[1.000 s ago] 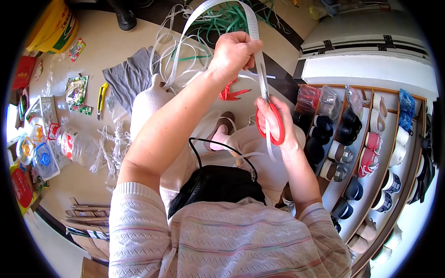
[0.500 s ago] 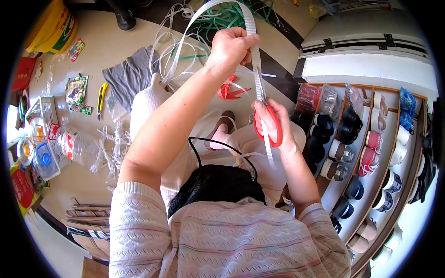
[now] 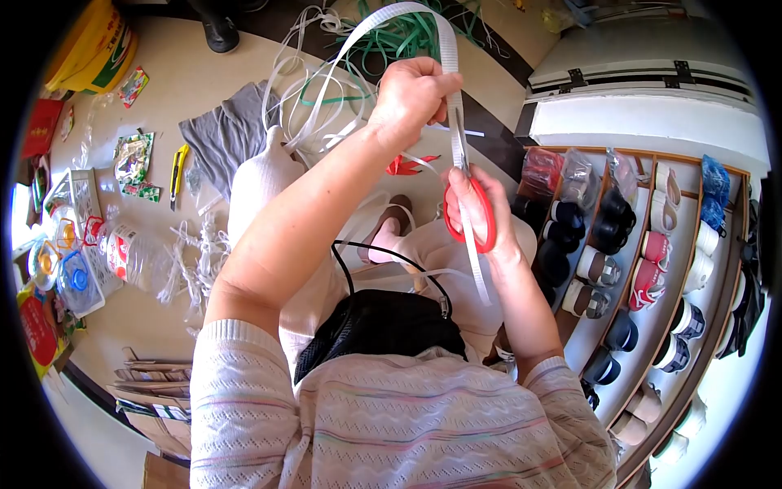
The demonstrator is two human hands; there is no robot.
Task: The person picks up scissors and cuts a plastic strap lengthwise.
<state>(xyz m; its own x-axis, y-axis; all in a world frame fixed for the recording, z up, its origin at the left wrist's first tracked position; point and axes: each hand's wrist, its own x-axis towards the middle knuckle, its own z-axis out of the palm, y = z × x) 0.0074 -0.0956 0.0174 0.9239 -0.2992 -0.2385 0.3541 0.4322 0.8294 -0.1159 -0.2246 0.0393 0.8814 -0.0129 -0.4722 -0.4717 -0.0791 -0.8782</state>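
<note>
My left hand (image 3: 411, 96) pinches a long white strap (image 3: 447, 41), ribbed on its surface, which arches up over the fist and back to the left. In my right hand (image 3: 503, 224) are scissors with red handles (image 3: 491, 210). Their blades point up along the strap, below my left fingers, and the strap looks split lengthwise there. A narrow strip of it hangs down past the scissors' handles. Beneath my hands on the floor lies some red strapping (image 3: 414, 165), partly hidden. A black bag (image 3: 383, 322) rests on my lap.
Green strapping (image 3: 399, 37) is heaped ahead. A grey cloth (image 3: 224, 134) and a yellow box cutter (image 3: 178, 175) lie on the left, near a plastic bottle (image 3: 134, 253) and a yellow bucket (image 3: 94, 49). A shoe rack (image 3: 599, 322) full of shoes stands at right.
My left hand has shifted slightly right and down along with the strap. The scissors have moved very little, and the hanging strip reaches a bit lower. More of the red strapping is hidden.
</note>
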